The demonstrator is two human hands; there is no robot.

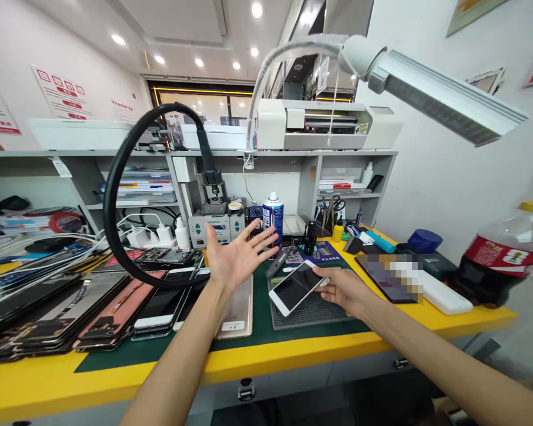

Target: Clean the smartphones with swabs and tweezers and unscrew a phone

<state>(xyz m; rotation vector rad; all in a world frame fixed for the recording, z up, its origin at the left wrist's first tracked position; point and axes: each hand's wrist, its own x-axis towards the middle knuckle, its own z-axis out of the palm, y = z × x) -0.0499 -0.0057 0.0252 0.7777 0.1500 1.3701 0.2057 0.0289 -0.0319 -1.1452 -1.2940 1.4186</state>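
My right hand (344,289) grips a white-framed smartphone (295,287) by its right end, thumb on top and fingers beneath. The phone's dark screen faces up, and it is held tilted above a grey textured mat (311,319). Palm up with fingers spread, my left hand (235,257) holds nothing. It is raised over the dark green work mat (260,331), left of the phone. Below its wrist lies a tablet-like device (240,316) with a pinkish-gold edge, partly hidden by my forearm. A dark grey handheld tool (278,263) rests behind the phone.
Stacked phone screens (66,313) cover the bench's left side. A thick black hose (111,201) loops up from the grey rework station (211,228). A blue spray can (273,213) stands behind my hands. To the right are a cola bottle (501,260) and an overhead lamp (444,94).
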